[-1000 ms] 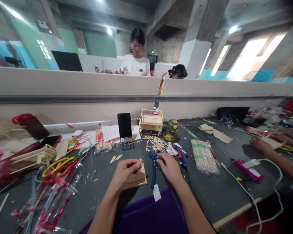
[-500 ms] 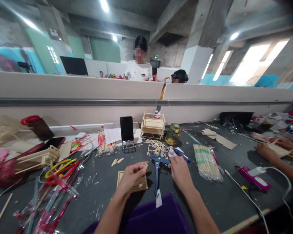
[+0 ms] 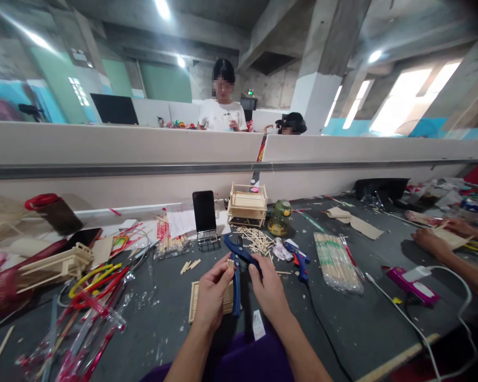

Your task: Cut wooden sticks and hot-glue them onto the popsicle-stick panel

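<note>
While the left hand (image 3: 213,291) pinches short sticks (image 3: 231,263) at lower center, the right hand (image 3: 269,289) grips the blue cutter (image 3: 236,294), between both.

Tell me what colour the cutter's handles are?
Blue handles, clearest in the head view.

Concrete pillar (image 3: 324,58), bright windows (image 3: 410,95), green wall (image 3: 165,82)
</note>
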### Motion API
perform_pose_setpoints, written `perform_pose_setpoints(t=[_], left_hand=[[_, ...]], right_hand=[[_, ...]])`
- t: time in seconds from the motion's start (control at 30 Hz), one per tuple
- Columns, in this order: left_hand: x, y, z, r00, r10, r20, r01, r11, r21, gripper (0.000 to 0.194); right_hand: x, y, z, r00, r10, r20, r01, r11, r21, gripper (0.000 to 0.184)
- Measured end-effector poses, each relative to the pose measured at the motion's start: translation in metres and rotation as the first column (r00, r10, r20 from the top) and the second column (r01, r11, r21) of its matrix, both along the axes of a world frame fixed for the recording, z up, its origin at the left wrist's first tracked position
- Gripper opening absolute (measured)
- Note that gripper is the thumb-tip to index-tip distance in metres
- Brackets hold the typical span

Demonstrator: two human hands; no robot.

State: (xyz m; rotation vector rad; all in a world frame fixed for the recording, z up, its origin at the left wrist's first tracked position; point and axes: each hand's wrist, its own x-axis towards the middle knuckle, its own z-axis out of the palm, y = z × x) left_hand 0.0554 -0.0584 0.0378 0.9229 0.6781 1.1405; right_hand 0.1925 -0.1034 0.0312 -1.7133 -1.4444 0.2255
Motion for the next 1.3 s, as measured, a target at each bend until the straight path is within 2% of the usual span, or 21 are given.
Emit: perform_pose_setpoints(t=[0.07,0.13,0.23,0.3,0.33,0.4,0.5,0.6,0.67,0.77,0.9,1.07,1.3], left_hand=[[-0.002,0.002,0.000,1.000,0.029,-0.013,-0.029,1.000,0.005,0.028],[-0.003,0.003,0.000,1.000,0.027,-0.015,-0.027,1.000,-0.006,0.031],[-0.004,0.001,0.003,0.999,-0.014,-0.035,0.015,1.000,0.012,0.028],[-0.004,-0.002,0.007,0.997,-0.035,-0.075,0.038,0.999,0.038,0.024],[-0.004,-0.003,0.008,0.994,-0.038,-0.103,0.044,0.998,0.052,0.021],[-0.004,-0.005,0.011,0.989,-0.049,-0.140,0.059,0.996,0.072,0.018],[-0.009,-0.003,0.011,0.986,-0.077,-0.145,0.082,0.996,0.024,0.020],[-0.016,0.004,0.009,0.979,-0.112,-0.168,0.101,0.992,-0.071,0.024],[-0.022,0.008,0.008,0.972,-0.152,-0.179,0.139,0.987,-0.083,0.024],[-0.027,0.011,0.010,0.948,-0.231,-0.221,0.230,0.973,-0.028,0.021],[-0.031,0.012,0.015,0.889,-0.294,-0.352,0.317,0.948,0.008,0.018],[-0.034,0.014,0.016,0.816,-0.332,-0.472,0.399,0.916,0.045,0.015],[-0.036,0.015,0.017,0.797,-0.318,-0.513,0.412,0.908,0.078,0.016]], right_hand=[[-0.003,-0.001,-0.004,0.990,0.092,-0.109,-0.097,0.995,-0.040,0.043],[-0.007,-0.002,-0.010,0.971,0.170,-0.167,-0.184,0.980,-0.071,0.062],[-0.016,-0.004,-0.018,0.950,0.218,-0.223,-0.244,0.965,-0.098,0.097],[-0.022,-0.004,-0.023,0.934,0.222,-0.280,-0.259,0.960,-0.104,0.107],[-0.024,-0.003,-0.024,0.923,0.225,-0.312,-0.267,0.959,-0.097,0.104],[-0.025,-0.001,-0.026,0.897,0.227,-0.379,-0.269,0.961,-0.063,0.088],[-0.017,0.000,-0.024,0.893,0.182,-0.412,-0.201,0.980,-0.003,0.073],[0.000,-0.008,-0.014,0.958,0.144,-0.248,-0.140,0.990,0.033,0.074],[0.010,-0.016,-0.004,0.976,0.204,-0.074,-0.201,0.978,0.050,0.074],[0.017,-0.029,0.008,0.956,0.274,0.107,-0.276,0.961,0.007,0.072],[0.015,-0.043,0.009,0.949,0.265,0.171,-0.252,0.963,-0.092,0.076],[0.012,-0.051,0.001,0.941,0.265,0.210,-0.247,0.963,-0.108,0.076],[0.016,-0.051,0.002,0.935,0.253,0.247,-0.235,0.967,-0.100,0.075]])
